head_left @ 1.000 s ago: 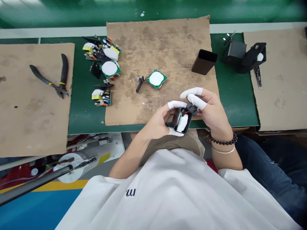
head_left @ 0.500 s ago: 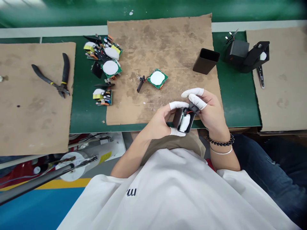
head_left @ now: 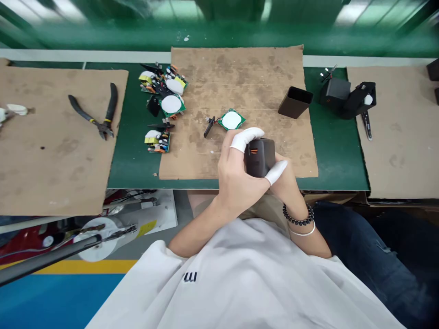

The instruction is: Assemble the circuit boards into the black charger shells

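A black plastic case (head_left: 260, 157) is between my two hands, its closed end with orange slots facing up toward me. My left hand (head_left: 238, 176), with white finger cots on finger and thumb, is wrapped round it from the left and front. Behind and below, my right hand (head_left: 285, 180) supports the case; most of its fingers are hidden. The case's open end and the circuit board inside are out of sight. Just beyond my hands, a green circuit board with a white pad (head_left: 231, 120) lies on the cardboard, wired to a small black end piece (head_left: 209, 126).
An open black housing (head_left: 295, 102) stands at the cardboard's right. Farther right are black cases (head_left: 335, 93) and a knife-like tool (head_left: 366, 125). Several circuit boards (head_left: 164, 87) are piled left of centre. Dark-handled cutting pliers (head_left: 103, 125) lie on the left cardboard. Someone's jeans (head_left: 363, 246) show at right.
The case has been turned over, so its open end with board and wires no longer shows. My left hand has come over its front. The view has shifted slightly.
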Action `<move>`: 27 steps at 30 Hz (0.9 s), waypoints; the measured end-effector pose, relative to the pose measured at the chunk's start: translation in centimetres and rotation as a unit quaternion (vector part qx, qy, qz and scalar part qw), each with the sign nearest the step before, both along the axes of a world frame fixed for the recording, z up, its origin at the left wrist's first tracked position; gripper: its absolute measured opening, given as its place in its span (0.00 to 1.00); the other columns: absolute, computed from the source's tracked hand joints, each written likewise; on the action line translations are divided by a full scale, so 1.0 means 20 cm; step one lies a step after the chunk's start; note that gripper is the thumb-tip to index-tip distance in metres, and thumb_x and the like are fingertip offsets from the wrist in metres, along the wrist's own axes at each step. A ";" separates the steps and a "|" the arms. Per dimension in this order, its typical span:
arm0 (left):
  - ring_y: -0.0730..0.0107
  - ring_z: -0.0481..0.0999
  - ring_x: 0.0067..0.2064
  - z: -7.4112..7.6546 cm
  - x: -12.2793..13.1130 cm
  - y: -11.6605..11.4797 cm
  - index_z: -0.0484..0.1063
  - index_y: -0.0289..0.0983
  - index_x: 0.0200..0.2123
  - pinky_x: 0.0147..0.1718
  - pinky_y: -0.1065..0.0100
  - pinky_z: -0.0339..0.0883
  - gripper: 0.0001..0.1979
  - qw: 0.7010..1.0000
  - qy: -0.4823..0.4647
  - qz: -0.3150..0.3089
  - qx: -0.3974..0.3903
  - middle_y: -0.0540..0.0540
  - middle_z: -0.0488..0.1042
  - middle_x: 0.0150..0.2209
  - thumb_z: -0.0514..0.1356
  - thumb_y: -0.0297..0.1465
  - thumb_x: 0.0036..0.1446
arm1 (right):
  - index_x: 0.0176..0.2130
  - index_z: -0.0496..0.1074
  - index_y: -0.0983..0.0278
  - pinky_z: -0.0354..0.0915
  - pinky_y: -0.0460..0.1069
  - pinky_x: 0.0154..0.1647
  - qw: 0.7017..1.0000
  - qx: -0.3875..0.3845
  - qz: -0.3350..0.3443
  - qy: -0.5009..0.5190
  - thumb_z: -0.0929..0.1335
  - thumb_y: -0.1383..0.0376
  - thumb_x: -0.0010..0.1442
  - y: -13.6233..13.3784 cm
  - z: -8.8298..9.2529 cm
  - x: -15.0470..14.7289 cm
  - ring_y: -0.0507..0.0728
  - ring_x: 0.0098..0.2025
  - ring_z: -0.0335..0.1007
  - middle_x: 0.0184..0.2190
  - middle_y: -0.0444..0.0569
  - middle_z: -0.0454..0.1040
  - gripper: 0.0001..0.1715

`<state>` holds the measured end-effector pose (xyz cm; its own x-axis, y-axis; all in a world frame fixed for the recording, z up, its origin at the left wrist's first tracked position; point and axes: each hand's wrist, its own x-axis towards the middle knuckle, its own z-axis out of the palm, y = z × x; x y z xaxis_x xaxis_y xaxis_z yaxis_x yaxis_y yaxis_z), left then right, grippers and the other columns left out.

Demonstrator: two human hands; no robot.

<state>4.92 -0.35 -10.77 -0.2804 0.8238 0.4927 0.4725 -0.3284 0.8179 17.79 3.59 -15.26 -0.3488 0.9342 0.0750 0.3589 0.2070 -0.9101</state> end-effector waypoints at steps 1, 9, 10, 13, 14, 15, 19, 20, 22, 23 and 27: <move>0.56 0.77 0.52 0.01 0.01 0.01 0.70 0.41 0.50 0.55 0.51 0.76 0.24 1.000 0.001 -0.003 -0.004 0.42 0.73 0.49 0.74 0.34 0.53 | 0.27 0.64 0.59 0.56 0.48 0.24 1.000 -0.003 0.007 0.000 0.66 0.66 0.55 0.00 0.00 0.00 0.53 0.24 0.58 0.20 0.41 0.67 0.07; 0.50 0.75 0.57 0.03 0.04 0.04 0.69 0.45 0.58 0.61 0.47 0.72 0.35 0.996 -0.045 -0.028 -0.071 0.41 0.75 0.51 0.74 0.50 0.52 | 0.26 0.69 0.60 0.60 0.49 0.22 0.999 -0.014 0.029 0.023 0.70 0.61 0.58 -0.01 0.00 -0.01 0.55 0.26 0.64 0.21 0.44 0.72 0.10; 0.50 0.75 0.58 0.03 0.04 0.04 0.68 0.45 0.60 0.62 0.47 0.71 0.36 0.996 -0.046 -0.029 -0.069 0.41 0.75 0.52 0.73 0.50 0.52 | 0.26 0.69 0.60 0.62 0.49 0.22 0.998 -0.033 0.035 0.034 0.70 0.61 0.58 -0.01 0.02 0.00 0.56 0.27 0.66 0.22 0.44 0.73 0.10; 0.50 0.76 0.59 0.01 0.03 0.02 0.65 0.43 0.63 0.61 0.48 0.72 0.39 0.999 -0.015 0.000 -0.036 0.40 0.74 0.54 0.72 0.51 0.53 | 0.30 0.74 0.60 0.70 0.50 0.27 0.982 -0.129 0.072 0.120 0.74 0.60 0.55 0.00 0.07 0.05 0.56 0.28 0.71 0.25 0.43 0.77 0.07; 0.51 0.77 0.57 0.00 0.03 0.01 0.64 0.42 0.63 0.60 0.51 0.73 0.40 1.000 0.002 0.013 -0.018 0.39 0.74 0.54 0.72 0.52 0.54 | 0.33 0.75 0.60 0.73 0.51 0.28 0.969 -0.163 0.090 0.161 0.75 0.59 0.53 0.01 0.09 0.06 0.56 0.28 0.73 0.26 0.43 0.78 0.10; 0.53 0.78 0.56 -0.02 0.02 0.01 0.64 0.41 0.64 0.57 0.54 0.75 0.40 1.000 0.016 0.022 0.001 0.39 0.73 0.53 0.72 0.52 0.54 | 0.37 0.77 0.59 0.75 0.51 0.30 0.955 -0.194 0.107 0.198 0.77 0.57 0.51 0.03 0.11 0.08 0.56 0.29 0.75 0.28 0.43 0.80 0.15; 0.59 0.79 0.51 -0.06 -0.03 0.00 0.63 0.41 0.65 0.49 0.62 0.78 0.36 0.996 0.043 0.025 0.073 0.41 0.72 0.49 0.69 0.47 0.60 | 0.50 0.78 0.58 0.79 0.54 0.39 0.919 -0.256 0.148 0.260 0.79 0.55 0.49 0.10 0.20 0.10 0.59 0.39 0.81 0.40 0.48 0.84 0.29; 0.60 0.78 0.50 -0.07 -0.04 -0.01 0.63 0.41 0.65 0.48 0.62 0.77 0.34 0.995 0.050 0.027 0.084 0.41 0.72 0.48 0.69 0.45 0.61 | 0.51 0.77 0.58 0.79 0.54 0.41 0.917 -0.263 0.157 0.255 0.80 0.56 0.49 0.12 0.23 0.10 0.59 0.41 0.81 0.42 0.49 0.84 0.31; 0.60 0.78 0.50 -0.08 -0.07 -0.02 0.63 0.42 0.66 0.50 0.60 0.76 0.31 0.993 0.071 0.035 0.090 0.41 0.73 0.48 0.67 0.41 0.64 | 0.55 0.77 0.59 0.79 0.53 0.43 0.911 -0.282 0.185 0.238 0.80 0.59 0.50 0.17 0.29 0.09 0.59 0.43 0.81 0.44 0.49 0.84 0.33; 0.59 0.78 0.50 -0.09 -0.08 -0.04 0.62 0.42 0.67 0.51 0.59 0.75 0.31 0.992 0.086 0.042 0.087 0.41 0.73 0.49 0.66 0.40 0.65 | 0.56 0.76 0.59 0.78 0.52 0.42 0.908 -0.289 0.199 0.227 0.80 0.59 0.51 0.19 0.32 0.07 0.58 0.44 0.81 0.44 0.49 0.83 0.34; 0.49 0.73 0.60 -0.17 -0.08 -0.10 0.51 0.38 0.75 0.57 0.52 0.69 0.38 0.983 0.162 0.080 0.034 0.31 0.69 0.60 0.61 0.41 0.69 | 0.53 0.77 0.62 0.76 0.50 0.45 0.934 -0.225 0.245 0.134 0.78 0.61 0.53 0.41 0.45 -0.03 0.57 0.46 0.79 0.45 0.49 0.82 0.28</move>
